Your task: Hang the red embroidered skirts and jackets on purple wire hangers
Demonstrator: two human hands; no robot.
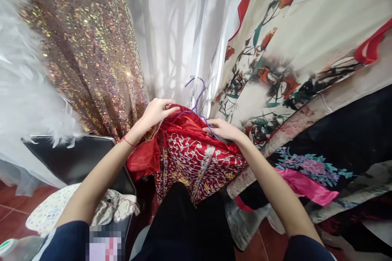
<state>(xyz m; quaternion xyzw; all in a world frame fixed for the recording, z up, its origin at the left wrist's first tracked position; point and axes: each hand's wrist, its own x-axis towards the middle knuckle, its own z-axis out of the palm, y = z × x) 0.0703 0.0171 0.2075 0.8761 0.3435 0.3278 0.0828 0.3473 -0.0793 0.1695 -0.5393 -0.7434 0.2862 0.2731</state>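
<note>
A red embroidered garment (190, 159) with silver and gold patterns and a shiny red lining lies across my lap. Inside its neck opening sits a purple wire hanger (197, 104), its hook pointing up and away from me. My left hand (156, 114) is closed on the garment's upper left edge, beside the hanger's left arm. At the upper right edge, my right hand (226, 129) is closed on the cloth, with its fingertips by the hanger's right arm. The fingers' undersides are partly hidden.
A gold sequinned dress (92, 49) and white feathery cloth (27, 61) hang on the left. Floral garments (275, 61) and a black embroidered one (352, 138) hang close on the right. A black chair (76, 157) stands at left, with a dotted cloth item (50, 208) on it.
</note>
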